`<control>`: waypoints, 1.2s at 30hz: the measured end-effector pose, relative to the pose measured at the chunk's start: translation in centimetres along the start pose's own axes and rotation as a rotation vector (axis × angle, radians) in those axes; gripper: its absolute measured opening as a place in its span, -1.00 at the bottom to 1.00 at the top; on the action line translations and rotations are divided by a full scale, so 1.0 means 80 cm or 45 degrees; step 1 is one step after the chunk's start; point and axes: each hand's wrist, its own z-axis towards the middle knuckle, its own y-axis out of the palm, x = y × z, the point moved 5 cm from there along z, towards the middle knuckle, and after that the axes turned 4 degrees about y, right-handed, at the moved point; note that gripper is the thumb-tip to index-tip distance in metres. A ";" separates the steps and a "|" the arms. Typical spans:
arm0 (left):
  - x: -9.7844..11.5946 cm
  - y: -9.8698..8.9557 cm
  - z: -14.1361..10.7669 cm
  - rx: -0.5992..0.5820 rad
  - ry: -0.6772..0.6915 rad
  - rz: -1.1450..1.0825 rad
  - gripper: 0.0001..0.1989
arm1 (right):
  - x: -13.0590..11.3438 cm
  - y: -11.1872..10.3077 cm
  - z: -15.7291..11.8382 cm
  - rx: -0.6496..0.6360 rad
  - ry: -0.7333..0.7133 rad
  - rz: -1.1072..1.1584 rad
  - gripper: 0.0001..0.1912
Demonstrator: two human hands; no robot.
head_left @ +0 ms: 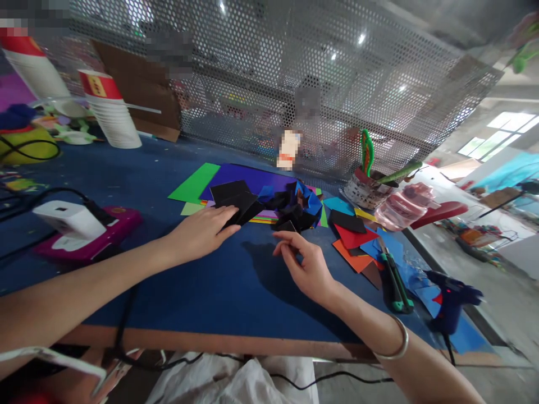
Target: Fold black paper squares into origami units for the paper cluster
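In the head view, my left hand point(202, 233) has its fingers over several pieces of black paper point(238, 196), the thumb along their near edge. My right hand point(307, 261) hovers above the table with bent fingers and a gap at the thumb; nothing shows between them. Just beyond its fingertips lies a cluster of folded black paper shapes point(290, 205). A crumpled-looking blue paper shape point(310, 203) sits against that cluster. Beneath these is a stack of coloured sheets, with a purple-blue sheet point(240, 178) and a green sheet point(196, 182) showing.
Loose paper scraps point(356, 238), a utility knife point(394, 278) and a glue gun point(452, 303) lie at right. Behind them stand a tool pot point(364, 188) and a pink bottle point(406, 205). A power strip point(122, 219) and stacked paper cups point(112, 115) are at left. Perforated metal panel point(252, 84) behind.
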 end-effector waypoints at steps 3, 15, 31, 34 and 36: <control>0.004 -0.015 -0.005 0.114 -0.062 0.015 -0.51 | -0.002 -0.001 -0.001 0.028 -0.063 -0.036 -0.71; 0.039 -0.053 -0.031 0.388 -0.034 -0.596 -0.64 | 0.005 -0.016 -0.006 0.421 -0.105 -0.313 -0.23; 0.050 -0.020 -0.039 0.140 0.396 -0.568 -0.64 | -0.034 -0.049 -0.002 0.433 -0.262 -0.272 -0.72; 0.057 -0.012 -0.042 -0.042 0.585 -0.618 -0.63 | -0.032 -0.047 -0.002 0.419 -0.226 -0.251 -0.73; 0.059 -0.009 -0.043 -0.121 0.637 -0.639 -0.60 | -0.032 -0.047 -0.002 0.417 -0.220 -0.236 -0.74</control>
